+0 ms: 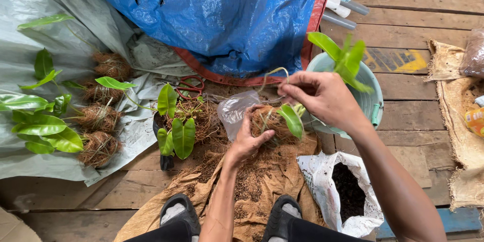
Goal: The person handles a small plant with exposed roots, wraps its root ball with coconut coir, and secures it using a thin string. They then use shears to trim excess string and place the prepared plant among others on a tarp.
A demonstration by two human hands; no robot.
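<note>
I see my left hand [248, 138] gripping a rough, fibrous coir ball [266, 121]; beneath it matt burlap [262, 181] on weathered wood planks [403, 35].

Pail [374, 102] crowds right; soil bag [322, 171] blocks below

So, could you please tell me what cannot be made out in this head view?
- Fibre ball: its far side is hidden by the left hand cupping it.
- Right hand: its fingertips hide how it grips the thin string.
- Pale green bucket: contents hidden by leaves and the right hand.
- White soil bag: depth lost in shadow.
- Grey tubes: partly covered by the blue tarpaulin.
</note>
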